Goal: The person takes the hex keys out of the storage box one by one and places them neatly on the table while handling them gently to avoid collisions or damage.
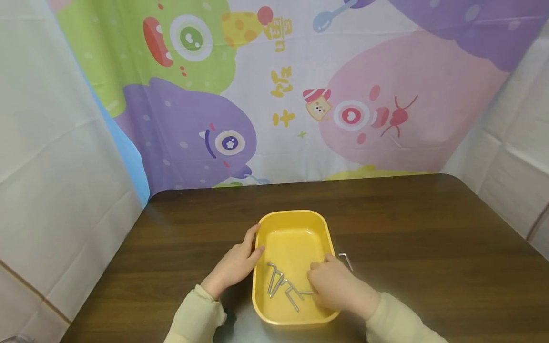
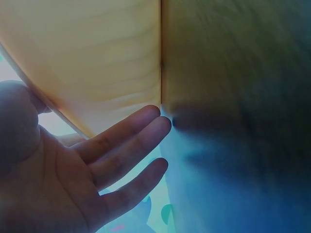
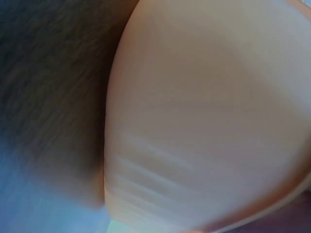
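A yellow tray (image 1: 296,320) stands on the table, with several silver hex keys (image 1: 292,300) lying loose in its near half. My left hand (image 1: 237,263) holds the tray's left side, thumb over the rim and fingers along the outer wall (image 2: 97,58). My right hand (image 1: 339,286) reaches over the right rim into the tray, its fingers curled down. One hex key (image 1: 306,292) sticks out from beside that hand; its other end is hidden, and I cannot tell whether the fingers grip it. The right wrist view shows mostly the outer wall (image 3: 204,107).
Another bent hex key (image 1: 345,261) lies on the dark wooden table (image 1: 429,228), just outside the tray's right rim. A cartoon-print curtain (image 1: 291,152) hangs behind the table's far edge. White cloth walls (image 1: 64,119) stand at both sides.
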A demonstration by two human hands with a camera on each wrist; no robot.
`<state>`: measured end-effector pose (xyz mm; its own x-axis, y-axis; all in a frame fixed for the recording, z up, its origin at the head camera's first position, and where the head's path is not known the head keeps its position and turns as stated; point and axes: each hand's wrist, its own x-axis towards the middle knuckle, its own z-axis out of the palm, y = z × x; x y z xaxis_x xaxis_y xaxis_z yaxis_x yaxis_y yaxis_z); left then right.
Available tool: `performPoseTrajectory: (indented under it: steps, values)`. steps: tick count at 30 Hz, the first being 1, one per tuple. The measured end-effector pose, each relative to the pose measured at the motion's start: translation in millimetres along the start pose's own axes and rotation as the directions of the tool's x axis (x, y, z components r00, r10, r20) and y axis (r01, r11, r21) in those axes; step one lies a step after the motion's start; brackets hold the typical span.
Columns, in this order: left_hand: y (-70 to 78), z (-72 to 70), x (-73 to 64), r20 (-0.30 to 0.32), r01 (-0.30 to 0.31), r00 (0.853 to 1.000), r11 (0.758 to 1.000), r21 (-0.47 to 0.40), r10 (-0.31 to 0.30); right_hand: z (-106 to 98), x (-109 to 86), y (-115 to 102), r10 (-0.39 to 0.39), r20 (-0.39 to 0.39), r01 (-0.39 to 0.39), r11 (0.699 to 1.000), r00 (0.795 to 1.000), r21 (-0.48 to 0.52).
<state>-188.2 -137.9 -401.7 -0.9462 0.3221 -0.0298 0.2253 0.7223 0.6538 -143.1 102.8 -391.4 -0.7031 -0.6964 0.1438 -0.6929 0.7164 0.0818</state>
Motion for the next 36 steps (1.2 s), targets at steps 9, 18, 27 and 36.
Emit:
performPoseTrajectory:
  steps: [9,18,27,36]
  values:
    - [-0.3,0.3,0.0,0.005,0.002,1.000,1.000,0.008,-0.002,-1.4,0.4,0.3,0.011,-0.062,-0.005,0.996,0.998,0.087]
    - [0.6,-0.3,-0.4,0.008,0.004,1.000,1.000,0.001,-0.004,-0.8,2.7,5.2,-0.014,-0.131,0.037,0.984,0.991,0.177]
    - [0.5,0.1,-1.0,0.013,0.008,1.000,1.000,-0.002,-0.008,-7.4,-0.3,5.1,-0.077,-0.061,0.087,0.979,0.995,0.182]
    - [0.6,0.4,0.1,-0.006,0.016,1.000,1.000,0.021,-0.016,-11.9,-1.9,5.2,-0.017,-0.008,0.018,0.942,1.000,0.334]
